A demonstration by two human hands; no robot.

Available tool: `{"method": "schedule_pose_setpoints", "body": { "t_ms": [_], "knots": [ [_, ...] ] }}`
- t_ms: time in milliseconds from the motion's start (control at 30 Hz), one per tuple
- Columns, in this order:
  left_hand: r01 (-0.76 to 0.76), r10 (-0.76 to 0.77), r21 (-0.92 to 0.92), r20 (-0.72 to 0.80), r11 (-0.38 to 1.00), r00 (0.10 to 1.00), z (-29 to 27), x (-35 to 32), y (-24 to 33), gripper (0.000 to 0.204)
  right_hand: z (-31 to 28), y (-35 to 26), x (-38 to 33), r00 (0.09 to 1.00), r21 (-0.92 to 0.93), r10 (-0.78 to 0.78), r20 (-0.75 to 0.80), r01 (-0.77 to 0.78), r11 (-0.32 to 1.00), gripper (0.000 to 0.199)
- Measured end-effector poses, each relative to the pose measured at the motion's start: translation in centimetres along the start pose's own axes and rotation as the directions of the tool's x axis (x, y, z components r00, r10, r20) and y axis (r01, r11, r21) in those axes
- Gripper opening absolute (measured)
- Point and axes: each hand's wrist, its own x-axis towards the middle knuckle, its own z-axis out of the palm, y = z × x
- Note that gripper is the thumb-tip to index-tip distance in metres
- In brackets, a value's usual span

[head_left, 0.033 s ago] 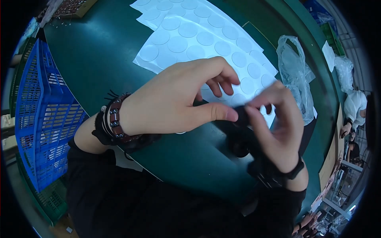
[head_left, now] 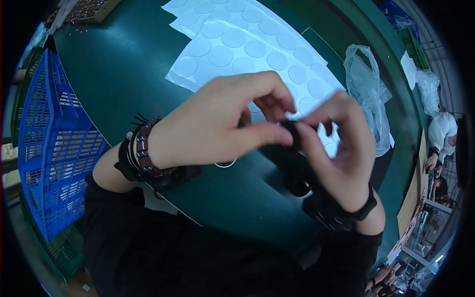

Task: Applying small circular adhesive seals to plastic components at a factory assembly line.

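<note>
The left hand (head_left: pixel 213 121) and right hand (head_left: pixel 346 151) both pinch a small black piece (head_left: pixel 294 134), apparently round but blurred, directly between them.

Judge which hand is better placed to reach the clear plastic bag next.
The right hand, probably: it is nearer the clear plastic bag, while the left hand lies farther left. Both are at a small black piece.

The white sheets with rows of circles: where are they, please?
In the head view, the white sheets lie at upper centre on the green table, beyond the left hand and right hand, left of the clear plastic bag.
</note>
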Motion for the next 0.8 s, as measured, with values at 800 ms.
{"method": "schedule_pose_setpoints", "body": {
  "t_ms": [800],
  "knots": [
    [0.341,-0.452,-0.581,-0.051,0.739,0.891,-9.4,1.3,-8.5,0.034,9.7,6.0,8.9,0.916,-0.241,-0.219,0.336,0.309,0.920,0.022]
  ]
}}
